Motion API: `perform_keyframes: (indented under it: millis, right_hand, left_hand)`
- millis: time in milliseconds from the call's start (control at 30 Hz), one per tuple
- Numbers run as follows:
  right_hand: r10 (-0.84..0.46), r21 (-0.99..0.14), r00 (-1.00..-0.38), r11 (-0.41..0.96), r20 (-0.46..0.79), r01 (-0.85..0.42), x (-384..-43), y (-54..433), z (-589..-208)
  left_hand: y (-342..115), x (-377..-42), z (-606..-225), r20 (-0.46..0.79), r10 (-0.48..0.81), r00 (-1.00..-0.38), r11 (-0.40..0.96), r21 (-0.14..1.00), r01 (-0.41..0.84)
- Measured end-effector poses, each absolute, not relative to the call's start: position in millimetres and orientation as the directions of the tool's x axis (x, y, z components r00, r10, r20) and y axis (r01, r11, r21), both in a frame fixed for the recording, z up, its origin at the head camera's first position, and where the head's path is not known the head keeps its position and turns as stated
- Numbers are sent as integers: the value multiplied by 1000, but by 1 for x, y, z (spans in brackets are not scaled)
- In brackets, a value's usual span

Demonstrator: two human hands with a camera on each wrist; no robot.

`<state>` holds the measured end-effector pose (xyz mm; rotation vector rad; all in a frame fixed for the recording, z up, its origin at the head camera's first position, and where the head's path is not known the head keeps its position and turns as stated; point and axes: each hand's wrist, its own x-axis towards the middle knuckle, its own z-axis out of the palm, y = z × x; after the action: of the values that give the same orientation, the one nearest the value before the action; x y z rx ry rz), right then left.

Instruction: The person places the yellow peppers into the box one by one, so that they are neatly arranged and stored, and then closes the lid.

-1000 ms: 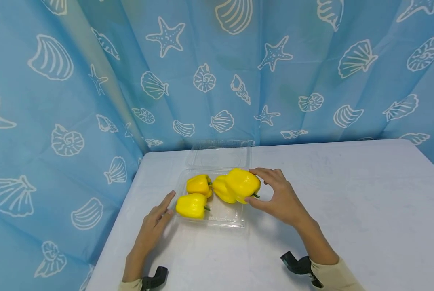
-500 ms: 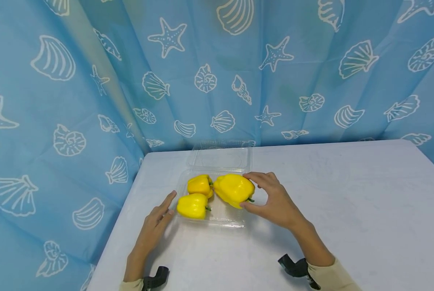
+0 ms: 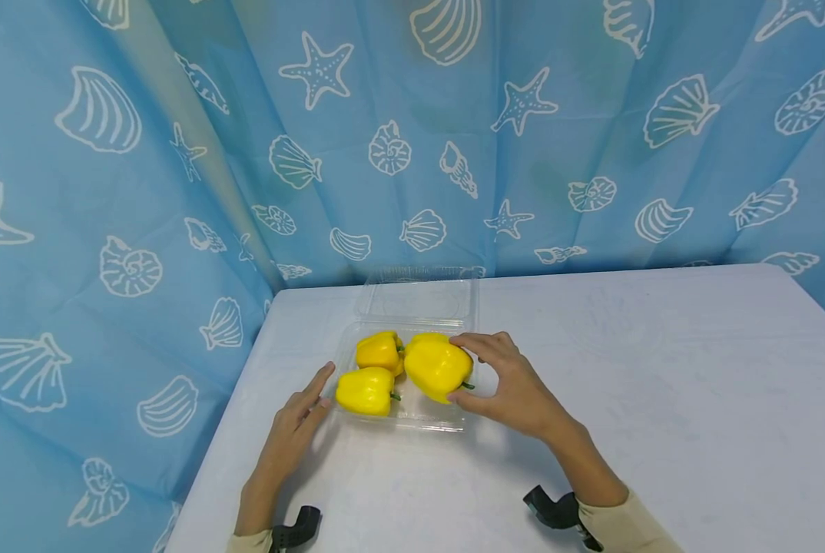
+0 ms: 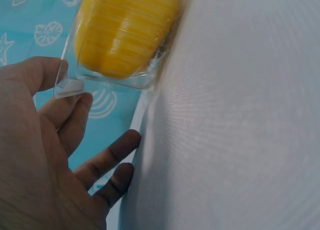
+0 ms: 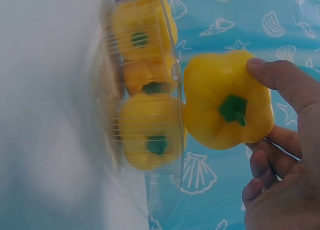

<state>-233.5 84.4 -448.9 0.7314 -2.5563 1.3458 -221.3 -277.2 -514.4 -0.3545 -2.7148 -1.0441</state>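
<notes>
My right hand (image 3: 512,385) grips a yellow bell pepper (image 3: 435,370) between thumb and fingers, over the right part of a clear plastic clamshell container (image 3: 426,418). In the right wrist view the held pepper (image 5: 227,97) shows its green stem and is above the container's rim. Two more yellow bell peppers lie on the container's left side: a front one (image 3: 364,392) and a back one (image 3: 376,351). Beneath the held pepper another one (image 5: 150,132) sits inside, mostly hidden from the head view. My left hand (image 3: 296,426) pinches the container's left rim (image 4: 70,87) between thumb and fingers.
The container's hinged lid (image 3: 419,299) lies folded back toward the curtain. A white cloth covers the table (image 3: 647,384). A blue curtain (image 3: 558,153) with white shell prints hangs behind and to the left. Black wrist mounts (image 3: 551,507) sit on both forearms.
My right hand has moved left and slightly toward me, bringing the held bell pepper lower over the container. The left hand keeps its place at the rim.
</notes>
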Motion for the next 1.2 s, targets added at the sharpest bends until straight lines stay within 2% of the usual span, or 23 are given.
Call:
perform_keyframes:
  millis: [1200]
  right_hand:
    - [-416, -762, -866, 453, 279, -463, -234, 69, -469]
  left_hand:
    - [-279, -222, -515, 264, 154, -952, 721, 629, 291]
